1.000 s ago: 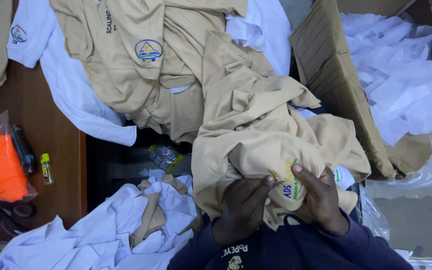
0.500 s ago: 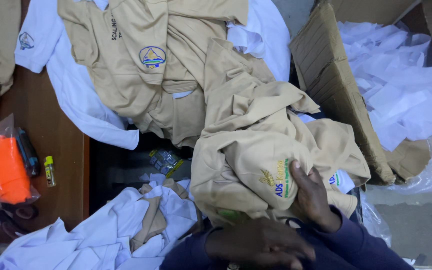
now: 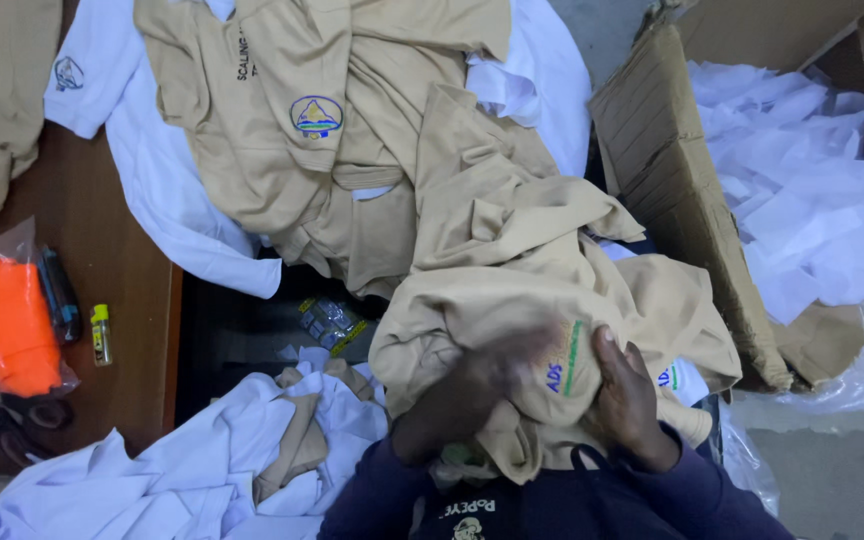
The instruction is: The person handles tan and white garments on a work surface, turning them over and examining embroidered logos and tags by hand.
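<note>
Over lap, both hands' fingers closed on bunched tan shirt (image 3: pixel 512 300), left hand (image 3: pixel 472 390), right hand (image 3: pixel 632 400)

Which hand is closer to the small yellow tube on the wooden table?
Left. The left hand, blurred, presses on the bunched tan shirt, on the side toward the yellow tube. The right hand grips the shirt's far side, farther away.

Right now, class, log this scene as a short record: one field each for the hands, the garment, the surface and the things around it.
Left hand: blurred, on the tan garment, grip unclear
Right hand: pressed on the same garment beside its printed patch
Tan garment: bunched, close to the person's body
Table: brown wood, strewn with clothing
Tan shirt: spread flat, round badge showing
White shirts: heaped at lower left
Cardboard box: holds white paper scraps
Orange packet: at left edge
</note>
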